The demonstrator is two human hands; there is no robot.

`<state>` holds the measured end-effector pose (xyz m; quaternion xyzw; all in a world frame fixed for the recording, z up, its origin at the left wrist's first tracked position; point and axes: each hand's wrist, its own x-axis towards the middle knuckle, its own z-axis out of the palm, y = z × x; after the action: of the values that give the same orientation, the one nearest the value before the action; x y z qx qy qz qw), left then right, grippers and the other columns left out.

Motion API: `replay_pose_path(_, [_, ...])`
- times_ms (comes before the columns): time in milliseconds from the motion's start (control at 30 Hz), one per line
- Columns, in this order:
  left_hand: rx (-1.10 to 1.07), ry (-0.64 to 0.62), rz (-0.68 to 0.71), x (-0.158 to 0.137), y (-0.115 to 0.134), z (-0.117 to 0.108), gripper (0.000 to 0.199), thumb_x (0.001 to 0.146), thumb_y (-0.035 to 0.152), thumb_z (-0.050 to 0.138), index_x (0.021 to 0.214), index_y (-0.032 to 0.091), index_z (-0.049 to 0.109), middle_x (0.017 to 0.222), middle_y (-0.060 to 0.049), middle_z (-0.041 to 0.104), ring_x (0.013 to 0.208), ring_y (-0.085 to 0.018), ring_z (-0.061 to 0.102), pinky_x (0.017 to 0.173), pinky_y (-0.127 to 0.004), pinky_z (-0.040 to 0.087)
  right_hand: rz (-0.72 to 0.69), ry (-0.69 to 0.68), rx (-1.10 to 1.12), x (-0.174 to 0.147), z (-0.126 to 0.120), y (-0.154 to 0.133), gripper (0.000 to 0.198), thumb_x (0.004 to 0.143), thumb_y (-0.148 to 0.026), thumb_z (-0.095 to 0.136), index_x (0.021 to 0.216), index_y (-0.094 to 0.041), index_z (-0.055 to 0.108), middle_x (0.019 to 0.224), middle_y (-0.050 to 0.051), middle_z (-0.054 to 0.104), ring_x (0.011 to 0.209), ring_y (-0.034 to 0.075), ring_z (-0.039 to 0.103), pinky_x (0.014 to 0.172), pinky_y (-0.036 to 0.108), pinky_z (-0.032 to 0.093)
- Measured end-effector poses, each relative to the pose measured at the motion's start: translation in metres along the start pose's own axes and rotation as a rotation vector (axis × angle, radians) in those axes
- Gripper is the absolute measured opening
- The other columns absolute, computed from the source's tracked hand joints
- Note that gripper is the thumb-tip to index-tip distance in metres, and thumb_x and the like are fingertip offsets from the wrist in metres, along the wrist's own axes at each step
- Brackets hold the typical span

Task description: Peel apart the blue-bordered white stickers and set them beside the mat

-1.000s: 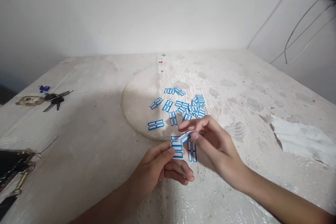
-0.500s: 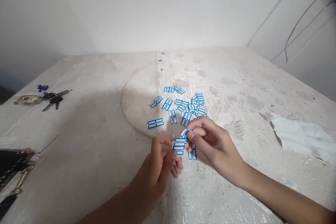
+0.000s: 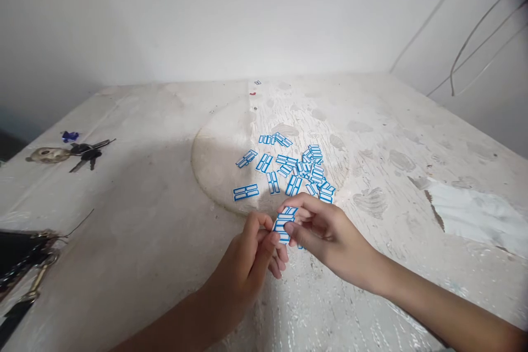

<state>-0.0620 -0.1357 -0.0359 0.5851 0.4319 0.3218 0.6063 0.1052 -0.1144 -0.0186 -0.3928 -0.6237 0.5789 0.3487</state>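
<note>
Between my two hands is a small stack of blue-bordered white label stickers (image 3: 282, 224), held up above the table. My left hand (image 3: 258, 253) pinches its lower left edge between thumb and fingers. My right hand (image 3: 325, 231) grips the right side, thumb across the front and fingers behind. Beyond the hands, several more labels of the same kind (image 3: 294, 185) lie scattered, overlapping in a heap (image 3: 315, 170) on the right. One label (image 3: 245, 192) lies apart on the left. A label under my right hand is mostly hidden.
Keys on a ring with a pale fob (image 3: 48, 155) and a blue scrap (image 3: 70, 136) lie at the left. A black strap with a metal clasp (image 3: 39, 283) is at the left edge. A torn white sheet (image 3: 474, 214) lies right. Cables (image 3: 457, 66) hang by the wall.
My right hand has moved slightly left and down, bringing its curled label flat against the stack. My left hand keeps its pinch. The view has shifted slightly.
</note>
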Motion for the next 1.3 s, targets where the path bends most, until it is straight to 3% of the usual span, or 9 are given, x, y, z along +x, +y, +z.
replay_pose_path(133, [0.095, -0.007, 0.033, 0.0, 0.004, -0.004, 0.017, 0.093, 0.037, 0.038, 0.093, 0.02, 0.041, 0.075, 0.001, 0.058, 0.063, -0.01, 0.054, 0.059, -0.023, 0.047, 0.087, 0.054, 0.248, 0.006, -0.002, 0.005, 0.008, 0.083, -0.015, 0.054, 0.089, -0.018, 0.05, 0.062, -0.003, 0.057, 0.058, 0.011, 0.058, 0.056, 0.023, 0.043])
replay_pose_path(300, [0.209, -0.012, 0.086, 0.001, 0.006, -0.008, 0.018, 0.093, 0.034, 0.037, 0.095, 0.019, 0.048, 0.072, 0.002, 0.058, 0.061, -0.009, 0.054, 0.059, -0.021, 0.046, 0.128, 0.04, 0.504, 0.009, -0.003, 0.009, 0.021, 0.074, -0.017, 0.066, 0.09, -0.018, 0.052, 0.07, -0.003, 0.058, 0.059, 0.012, 0.06, 0.062, 0.029, 0.05])
replay_pose_path(500, [0.182, 0.052, 0.063, 0.003, 0.007, -0.008, 0.022, 0.092, 0.034, 0.039, 0.084, 0.018, 0.05, 0.066, 0.001, 0.057, 0.056, -0.01, 0.053, 0.053, -0.022, 0.045, 0.128, 0.026, 0.216, 0.006, -0.003, 0.001, 0.019, 0.086, -0.015, 0.049, 0.104, -0.017, 0.052, 0.065, 0.0, 0.061, 0.062, 0.012, 0.059, 0.061, 0.028, 0.047])
replay_pose_path(967, [0.163, 0.033, -0.012, 0.007, 0.011, -0.014, 0.026, 0.092, 0.039, 0.038, 0.082, 0.017, 0.048, 0.067, 0.001, 0.056, 0.059, -0.011, 0.053, 0.055, -0.023, 0.045, 0.025, -0.116, 0.071, 0.002, -0.004, -0.001, 0.022, 0.092, -0.013, 0.035, 0.11, -0.023, 0.041, 0.076, -0.001, 0.054, 0.067, 0.012, 0.051, 0.062, 0.026, 0.042])
replay_pose_path(1067, [0.294, -0.028, 0.001, 0.004, 0.018, -0.015, 0.029, 0.093, 0.038, 0.035, 0.078, 0.017, 0.049, 0.064, 0.002, 0.053, 0.058, -0.011, 0.051, 0.054, -0.022, 0.04, -0.005, -0.113, -0.133, -0.01, -0.007, -0.011, 0.013, 0.093, -0.015, 0.036, 0.098, -0.021, 0.046, 0.079, 0.0, 0.054, 0.072, 0.013, 0.051, 0.065, 0.027, 0.043])
replay_pose_path(1167, [0.52, -0.185, 0.062, -0.005, 0.023, -0.011, 0.029, 0.093, 0.035, 0.035, 0.074, 0.018, 0.047, 0.06, 0.004, 0.049, 0.055, -0.01, 0.047, 0.054, -0.023, 0.035, -0.003, -0.071, -0.392, -0.039, -0.009, -0.018, 0.008, 0.091, -0.016, 0.041, 0.09, -0.02, 0.048, 0.083, 0.002, 0.052, 0.077, 0.015, 0.051, 0.069, 0.03, 0.043])
replay_pose_path(1300, [0.736, -0.349, 0.225, -0.016, 0.016, 0.003, 0.023, 0.094, 0.027, 0.032, 0.084, 0.017, 0.05, 0.068, 0.001, 0.056, 0.062, -0.012, 0.051, 0.058, -0.026, 0.034, -0.111, -0.034, -0.467, -0.078, -0.003, -0.009, 0.02, 0.09, -0.009, 0.04, 0.1, -0.021, 0.052, 0.091, 0.004, 0.053, 0.086, 0.016, 0.051, 0.073, 0.031, 0.043])
